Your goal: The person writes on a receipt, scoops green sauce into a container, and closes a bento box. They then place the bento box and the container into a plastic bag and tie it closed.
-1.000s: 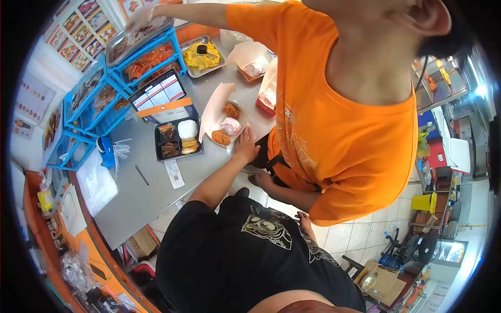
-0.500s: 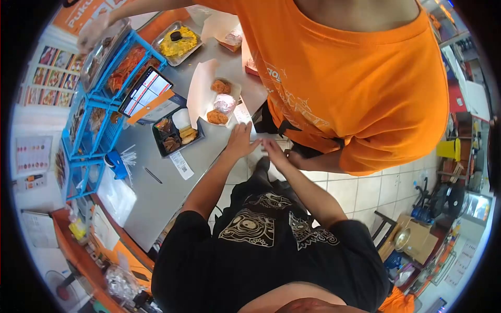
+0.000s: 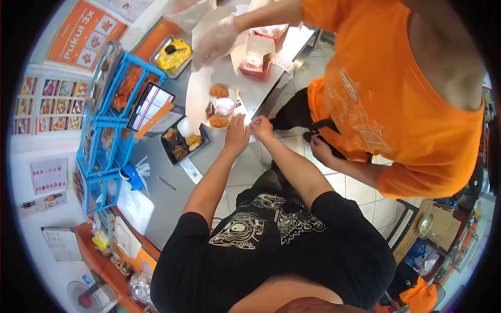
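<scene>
— At the near edge of the metal table (image 3: 169,203), which hands are entered?

— Two, the wearer's. Left hand (image 3: 238,134): fingers extended and close together, back upward, beside the open paper box (image 3: 196,96). Right hand (image 3: 262,128): fingers curled inward, just beside the left. Whether either grips the white slip (image 3: 240,108) near their fingertips, I cannot tell.

— Contents of the paper box?

— Fried chicken, one piece (image 3: 219,91) at the far end, one piece (image 3: 218,121) at the near end; wrapped bundle (image 3: 225,107), one, between them.

— Adjoining items?

— Black compartment box (image 3: 192,153), filled, to the left; printed receipt (image 3: 191,170) beside it; pen (image 3: 166,182), one, lying farther left. Beyond the paper box, one red box (image 3: 254,71), open.

— Other persons?

— One co-worker, orange shirt (image 3: 360,104); gloved hand (image 3: 216,44) above the table, blurred, grasp not determinable.
</scene>
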